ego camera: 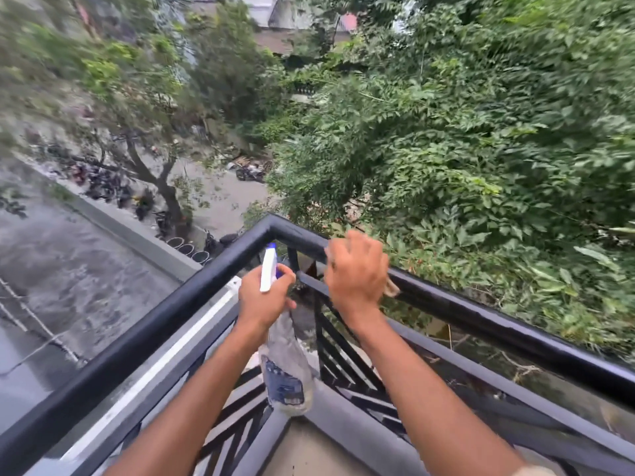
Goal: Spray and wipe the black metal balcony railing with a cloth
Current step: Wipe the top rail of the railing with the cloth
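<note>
At the corner of a high balcony, a black metal railing (481, 317) with a rounded top rail runs in from the left and the right and meets at an angle near the middle of the view. Below the top rail, thinner black bars cross in slanted patterns.

The left hand (261, 297) grasps the neck of a clear plastic spray bottle (285, 365) with a white and blue trigger head. The bottle hangs just inside the corner, its head pointing up towards the rail and its body sloping down towards the balcony floor. A blue label wraps the lower body; its print is too blurred to read.

The right hand (355, 273) lies on the right-hand top rail close to the corner, fingers bent over the bar and holding a pale beige cloth (391, 288) against the metal. Only a small fold of the cloth shows, sticking out beside the wrist on the rail's top. Both forearms are bare.

Beyond the railing, dense green trees (446, 149) fill the right side. Far below on the left, parked motorbikes (103, 187) line a pale street, and round dark pots (187, 249) stand beside a grey, streaked roof (68, 269).
</note>
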Action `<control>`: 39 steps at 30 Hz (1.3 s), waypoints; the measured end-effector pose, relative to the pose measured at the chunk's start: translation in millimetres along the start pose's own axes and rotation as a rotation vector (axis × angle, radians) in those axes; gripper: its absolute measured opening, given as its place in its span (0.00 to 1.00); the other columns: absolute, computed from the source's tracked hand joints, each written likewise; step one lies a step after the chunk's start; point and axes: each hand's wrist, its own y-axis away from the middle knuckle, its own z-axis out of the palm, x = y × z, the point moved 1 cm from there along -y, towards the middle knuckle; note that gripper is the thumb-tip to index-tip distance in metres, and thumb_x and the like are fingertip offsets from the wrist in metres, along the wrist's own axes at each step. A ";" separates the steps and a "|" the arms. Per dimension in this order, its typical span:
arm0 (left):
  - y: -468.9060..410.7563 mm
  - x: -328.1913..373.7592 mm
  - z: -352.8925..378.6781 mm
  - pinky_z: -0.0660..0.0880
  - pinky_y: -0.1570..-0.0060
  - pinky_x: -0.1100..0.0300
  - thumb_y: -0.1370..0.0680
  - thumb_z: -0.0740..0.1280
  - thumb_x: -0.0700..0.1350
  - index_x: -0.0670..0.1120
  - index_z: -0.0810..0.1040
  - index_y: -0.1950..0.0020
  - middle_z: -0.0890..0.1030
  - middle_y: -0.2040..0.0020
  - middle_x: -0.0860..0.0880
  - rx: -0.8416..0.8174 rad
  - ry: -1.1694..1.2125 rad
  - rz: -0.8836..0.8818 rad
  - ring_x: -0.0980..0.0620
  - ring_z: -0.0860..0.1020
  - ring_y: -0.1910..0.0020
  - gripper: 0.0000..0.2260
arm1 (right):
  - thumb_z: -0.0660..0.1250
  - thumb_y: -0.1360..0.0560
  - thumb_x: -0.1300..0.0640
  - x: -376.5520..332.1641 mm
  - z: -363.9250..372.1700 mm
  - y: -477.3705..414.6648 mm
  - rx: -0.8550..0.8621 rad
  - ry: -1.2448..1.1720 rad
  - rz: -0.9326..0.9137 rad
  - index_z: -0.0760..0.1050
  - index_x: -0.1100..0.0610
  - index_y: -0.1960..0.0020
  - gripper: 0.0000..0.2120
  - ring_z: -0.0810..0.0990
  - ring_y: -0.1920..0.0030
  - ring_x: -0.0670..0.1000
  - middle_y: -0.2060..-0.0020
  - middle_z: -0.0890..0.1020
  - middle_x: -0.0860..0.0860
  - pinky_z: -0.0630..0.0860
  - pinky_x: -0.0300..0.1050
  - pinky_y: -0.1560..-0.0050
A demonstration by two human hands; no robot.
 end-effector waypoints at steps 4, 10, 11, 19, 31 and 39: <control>-11.9 7.6 -14.4 0.74 0.72 0.59 0.23 0.70 0.35 0.47 0.78 0.62 0.76 0.66 0.47 -0.030 0.014 0.051 0.51 0.74 0.73 0.11 | 0.67 0.24 0.53 -59.8 37.6 -42.3 -0.194 -0.042 0.015 0.78 0.53 0.51 0.05 0.74 0.52 0.58 0.51 0.78 0.53 0.71 0.49 0.57; -26.9 7.9 -38.2 0.75 0.68 0.58 0.22 0.70 0.35 0.46 0.78 0.60 0.80 0.69 0.53 -0.105 0.028 0.045 0.51 0.75 0.77 0.09 | 0.67 0.22 0.49 -16.9 8.9 -18.1 -0.124 0.004 0.075 0.79 0.51 0.49 0.06 0.74 0.52 0.55 0.50 0.79 0.51 0.73 0.48 0.57; -29.3 7.1 -41.1 0.75 0.70 0.58 0.22 0.71 0.35 0.46 0.79 0.60 0.80 0.68 0.53 -0.126 0.035 0.041 0.52 0.76 0.77 0.09 | 0.68 0.22 0.51 -5.3 2.5 -5.2 -0.064 -0.001 0.080 0.81 0.51 0.49 0.05 0.73 0.52 0.52 0.49 0.80 0.50 0.70 0.46 0.56; -49.0 0.4 -45.3 0.78 0.67 0.55 0.23 0.71 0.35 0.44 0.81 0.60 0.80 0.66 0.50 -0.241 -0.041 0.079 0.54 0.77 0.76 0.07 | 0.65 0.22 0.49 -44.4 37.7 -32.7 -0.075 0.021 0.180 0.80 0.51 0.51 0.08 0.74 0.53 0.55 0.50 0.80 0.50 0.75 0.51 0.55; -32.4 -10.3 -21.7 0.77 0.69 0.61 0.21 0.70 0.46 0.47 0.75 0.65 0.77 0.74 0.53 -0.226 -0.267 0.061 0.52 0.82 0.76 0.13 | 0.63 0.20 0.44 -45.6 32.3 -44.6 -0.260 0.029 0.172 0.78 0.48 0.42 0.12 0.71 0.49 0.56 0.46 0.78 0.49 0.73 0.49 0.53; -40.9 -5.1 -34.6 0.82 0.66 0.54 0.20 0.69 0.48 0.46 0.76 0.58 0.82 0.67 0.50 -0.183 -0.222 0.124 0.54 0.83 0.73 0.09 | 0.63 0.20 0.42 -51.6 28.2 -44.6 -0.281 0.053 0.221 0.77 0.47 0.42 0.13 0.71 0.48 0.52 0.45 0.77 0.47 0.73 0.47 0.54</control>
